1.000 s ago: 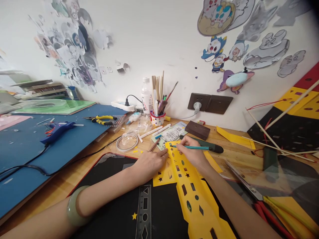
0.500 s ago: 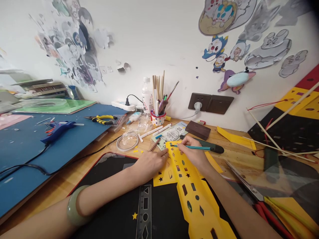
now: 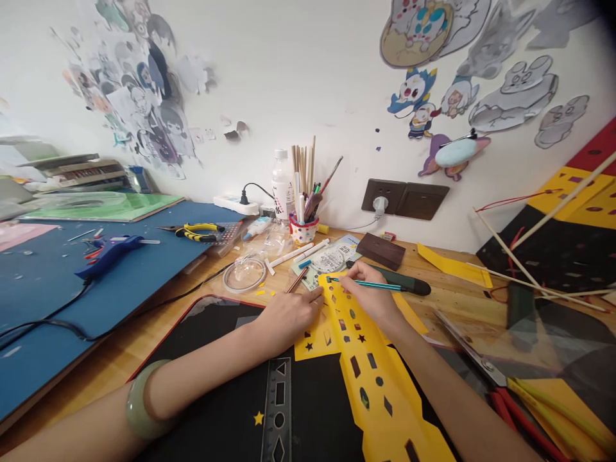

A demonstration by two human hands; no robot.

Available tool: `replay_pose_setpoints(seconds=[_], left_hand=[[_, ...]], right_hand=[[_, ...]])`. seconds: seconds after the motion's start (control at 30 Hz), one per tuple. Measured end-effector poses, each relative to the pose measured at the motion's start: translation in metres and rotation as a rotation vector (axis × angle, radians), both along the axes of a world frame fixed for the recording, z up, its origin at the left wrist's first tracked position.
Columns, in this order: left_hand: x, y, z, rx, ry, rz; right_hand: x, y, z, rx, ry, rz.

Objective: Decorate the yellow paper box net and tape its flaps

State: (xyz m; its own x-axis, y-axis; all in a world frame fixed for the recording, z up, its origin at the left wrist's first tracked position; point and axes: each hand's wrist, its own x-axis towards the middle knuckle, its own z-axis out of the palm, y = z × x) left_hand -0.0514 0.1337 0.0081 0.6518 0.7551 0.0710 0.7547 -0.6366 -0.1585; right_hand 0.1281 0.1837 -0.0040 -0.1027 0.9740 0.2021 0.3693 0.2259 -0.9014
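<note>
A long yellow card strip (image 3: 380, 391) with cut-out shapes lies over a black mat (image 3: 216, 398). My right hand (image 3: 368, 289) grips a teal pen-like tool (image 3: 380, 285), its tip at a small hole near the strip's far end. My left hand (image 3: 293, 317) rests palm down at the strip's left edge, fingertips on the card, with a brown pencil (image 3: 297, 280) beside its fingers. Beneath is a second yellow piece (image 3: 315, 350) with star holes. A clear stencil ruler (image 3: 277, 410) and a small yellow star (image 3: 258, 418) lie on the mat.
Large scissors (image 3: 486, 366) lie at the right, near wooden sticks (image 3: 514, 266). Behind the hands are a dark green cutter (image 3: 409, 282), a brown block (image 3: 381, 250), a pen cup (image 3: 303, 230) and a tape roll (image 3: 244, 274). Pliers (image 3: 197, 231) lie on the blue board (image 3: 158, 256).
The whole view has shifted slightly. My right hand and the teal tool have barely moved at the strip's far end; my left hand stays in place.
</note>
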Motion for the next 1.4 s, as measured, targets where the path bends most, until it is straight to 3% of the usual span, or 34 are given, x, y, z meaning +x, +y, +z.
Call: replay_pose_setpoints(seconds=[0.4,0.63,1.07,1.4], left_hand=[[-0.001,-0.001,0.000,0.000,0.011,-0.005],[-0.002,-0.001,-0.001,-0.008,0.001,0.002],[-0.002,-0.001,0.001,-0.004,-0.044,0.009],[-0.003,-0.001,0.001,0.003,-0.045,0.022]], right_hand=[[0.011,-0.004,0.019,-0.036,0.169,-0.140],[0.016,-0.002,0.011,-0.037,0.101,-0.133],[0.018,-0.005,0.010,-0.038,0.119,-0.075],[0.008,-0.018,0.016,0.020,0.005,0.085]])
